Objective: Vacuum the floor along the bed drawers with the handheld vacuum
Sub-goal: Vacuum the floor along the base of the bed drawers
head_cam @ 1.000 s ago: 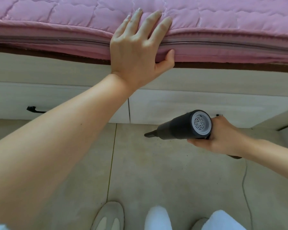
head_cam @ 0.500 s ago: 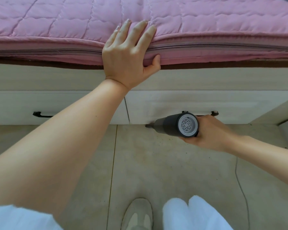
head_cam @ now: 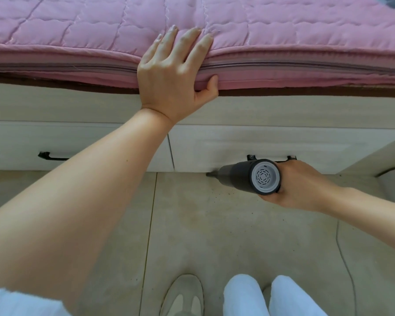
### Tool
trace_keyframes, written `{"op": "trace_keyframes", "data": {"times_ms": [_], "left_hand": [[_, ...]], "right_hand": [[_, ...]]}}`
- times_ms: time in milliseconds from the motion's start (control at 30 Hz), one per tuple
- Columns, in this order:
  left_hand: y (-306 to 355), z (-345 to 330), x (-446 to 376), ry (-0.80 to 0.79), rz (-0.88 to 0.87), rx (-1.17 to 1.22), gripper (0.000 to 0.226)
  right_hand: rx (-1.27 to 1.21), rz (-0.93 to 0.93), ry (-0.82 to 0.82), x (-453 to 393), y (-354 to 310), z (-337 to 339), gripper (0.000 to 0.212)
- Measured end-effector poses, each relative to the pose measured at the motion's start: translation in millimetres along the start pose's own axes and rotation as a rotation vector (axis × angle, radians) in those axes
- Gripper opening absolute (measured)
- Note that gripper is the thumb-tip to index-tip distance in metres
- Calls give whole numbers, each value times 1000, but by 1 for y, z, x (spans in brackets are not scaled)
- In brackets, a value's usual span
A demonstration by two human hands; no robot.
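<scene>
My right hand (head_cam: pixel 299 185) grips a dark grey handheld vacuum (head_cam: pixel 244 176) with a pale round rear vent. Its narrow nozzle points left and touches the floor right at the foot of the right bed drawer (head_cam: pixel 237 144). Small dark specks lie on the beige floor tiles (head_cam: pixel 214 224) just below the nozzle. My left hand (head_cam: pixel 173 76) rests on the edge of the pink quilted mattress (head_cam: pixel 78 35), fingers spread on top and thumb hooked under the edge. The left drawer (head_cam: pixel 21 144) lies beside the right one, partly hidden by my left forearm.
Black handles sit on both drawers, one at the left (head_cam: pixel 48 156) and one (head_cam: pixel 292 158) behind the vacuum. A pale furniture corner (head_cam: pixel 379 160) juts out at the right. My shoe (head_cam: pixel 183 295) and white trouser legs (head_cam: pixel 271 295) stand at the bottom.
The vacuum has moved forward and down from above the floor until its nozzle meets the drawer base. The view has shifted so more of the mattress top shows. My left hand stays on the mattress edge.
</scene>
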State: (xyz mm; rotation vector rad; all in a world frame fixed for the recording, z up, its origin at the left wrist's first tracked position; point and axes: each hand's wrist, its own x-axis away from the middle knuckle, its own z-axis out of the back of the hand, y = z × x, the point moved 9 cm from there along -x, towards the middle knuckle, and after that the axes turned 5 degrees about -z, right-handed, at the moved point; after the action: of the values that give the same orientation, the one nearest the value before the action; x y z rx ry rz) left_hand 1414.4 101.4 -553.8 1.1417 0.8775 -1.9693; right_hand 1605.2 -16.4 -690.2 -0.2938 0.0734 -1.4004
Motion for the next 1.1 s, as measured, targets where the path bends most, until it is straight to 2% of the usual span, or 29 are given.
{"op": "trace_keyframes", "data": {"times_ms": [200,333,467,600,733,867,1100], "left_hand": [[0,-1,0,3,-8,-12,51],[1,-1,0,-3,-8,-16,52],[0,-1,0,-2,-12,-23,52],[1,-1,1,-3,-18,-31,53],[0,-2,1,-3,-20,-37,53],[0,-3,2,0,-24,-49,53],[1,-4,1,-10,-23,-51,53]], "right_hand": [[-40,-80,23,7,14,9,28],[-66,-39,33,4,10,6,37],[-121,-25,14,0,8,-2,34],[-77,7,12,4,8,1,41],[-122,-63,14,13,13,16,24],[-223,-93,-11,21,16,21,42],[-201,-69,-47,33,15,19,41]]}}
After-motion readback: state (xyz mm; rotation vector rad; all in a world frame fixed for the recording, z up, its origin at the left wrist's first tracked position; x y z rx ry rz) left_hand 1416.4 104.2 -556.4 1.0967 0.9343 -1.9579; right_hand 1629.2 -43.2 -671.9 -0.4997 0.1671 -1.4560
